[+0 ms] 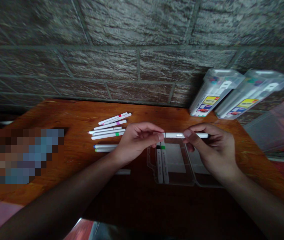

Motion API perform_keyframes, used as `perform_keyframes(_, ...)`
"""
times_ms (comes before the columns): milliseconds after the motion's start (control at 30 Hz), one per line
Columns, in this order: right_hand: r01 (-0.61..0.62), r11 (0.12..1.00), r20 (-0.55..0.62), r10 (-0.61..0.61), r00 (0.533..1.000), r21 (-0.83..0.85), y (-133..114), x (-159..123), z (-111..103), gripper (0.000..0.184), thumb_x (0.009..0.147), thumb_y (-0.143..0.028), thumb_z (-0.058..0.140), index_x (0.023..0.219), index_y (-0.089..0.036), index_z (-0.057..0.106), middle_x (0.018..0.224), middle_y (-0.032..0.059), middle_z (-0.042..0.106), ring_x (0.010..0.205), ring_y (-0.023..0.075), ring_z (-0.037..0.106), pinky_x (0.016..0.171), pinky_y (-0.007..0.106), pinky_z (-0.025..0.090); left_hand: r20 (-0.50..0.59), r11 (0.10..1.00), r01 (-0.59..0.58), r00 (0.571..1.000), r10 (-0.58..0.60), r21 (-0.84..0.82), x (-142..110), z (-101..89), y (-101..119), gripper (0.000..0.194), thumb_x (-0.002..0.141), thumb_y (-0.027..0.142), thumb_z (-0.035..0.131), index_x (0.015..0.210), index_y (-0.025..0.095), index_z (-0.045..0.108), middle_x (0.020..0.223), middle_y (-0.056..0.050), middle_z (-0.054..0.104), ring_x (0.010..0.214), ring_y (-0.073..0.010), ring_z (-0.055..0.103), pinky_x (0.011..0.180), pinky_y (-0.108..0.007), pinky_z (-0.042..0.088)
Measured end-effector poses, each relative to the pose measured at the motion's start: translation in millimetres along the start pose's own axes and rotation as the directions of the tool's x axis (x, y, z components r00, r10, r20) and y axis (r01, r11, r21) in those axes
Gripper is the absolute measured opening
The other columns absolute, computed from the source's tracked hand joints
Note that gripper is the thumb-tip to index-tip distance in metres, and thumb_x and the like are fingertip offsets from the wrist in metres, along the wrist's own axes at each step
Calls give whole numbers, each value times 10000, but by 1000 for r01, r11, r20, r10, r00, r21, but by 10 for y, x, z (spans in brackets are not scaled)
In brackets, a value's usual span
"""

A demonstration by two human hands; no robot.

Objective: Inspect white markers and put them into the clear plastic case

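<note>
Between my two hands a white marker [174, 135] is held level above an open clear plastic case. My left hand [139, 138] pinches its left end, and my right hand [207, 143] grips it toward the dark right end. Below, the case [194, 178] lies unfolded on the table. Two white markers stand side by side in its left half, one with a black band [159, 163] and one with a green band [165, 163]. Left of my left hand lie several loose white markers [108, 136], some with coloured bands; my left hand and forearm partly hide them.
Two closed clear marker boxes [208, 100] with yellow labels lean against the stone-block wall [131, 63] at the back right. A blurred-out patch [29, 156] covers something at the left of the wooden table [64, 116]. Clear plastic sheeting [274, 123] is at the right.
</note>
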State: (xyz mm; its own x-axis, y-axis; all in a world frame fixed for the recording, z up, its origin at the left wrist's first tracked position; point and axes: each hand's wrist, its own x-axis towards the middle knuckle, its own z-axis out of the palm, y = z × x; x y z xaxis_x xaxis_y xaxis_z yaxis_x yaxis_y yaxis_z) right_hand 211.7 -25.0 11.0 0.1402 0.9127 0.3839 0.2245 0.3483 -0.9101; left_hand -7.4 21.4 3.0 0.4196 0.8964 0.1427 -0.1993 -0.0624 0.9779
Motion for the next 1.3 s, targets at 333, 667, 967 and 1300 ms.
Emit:
perform_keyframes(333,21,998,15,-20,1000,-66,-6,-18,-4,174,898,-357,838,798,-229,774,630,0,729,460,104,582,452,221,466,7,1000,-11,1000,11,16,-6,16,6,143,814,239,875,867,140,787,752,-26,767,631,-99,663,597,-200,541)
perform_keyframes(667,20,998,44,-17,999,-65,-23,4,3,204,859,-397,863,796,-222,778,623,10,738,448,127,595,418,240,463,3,996,12,1000,-13,87,-28,22,19,121,833,233,856,915,148,832,778,-36,796,627,-100,658,604,-204,527)
perform_keyframes(967,38,994,45,-34,998,-99,46,5,2,114,781,-270,911,840,-231,822,729,16,800,560,134,666,517,228,512,38,994,-33,999,29,103,-31,15,-16,126,856,223,838,934,129,808,773,-30,786,616,-89,667,609,-189,542)
perform_keyframes(1300,17,997,69,-11,998,-81,40,24,2,116,777,-273,910,822,-223,816,662,5,769,521,130,635,498,235,489,19,975,-86,996,84,206,-47,26,-64,178,834,246,860,952,127,802,872,-79,818,730,-146,733,673,-236,571)
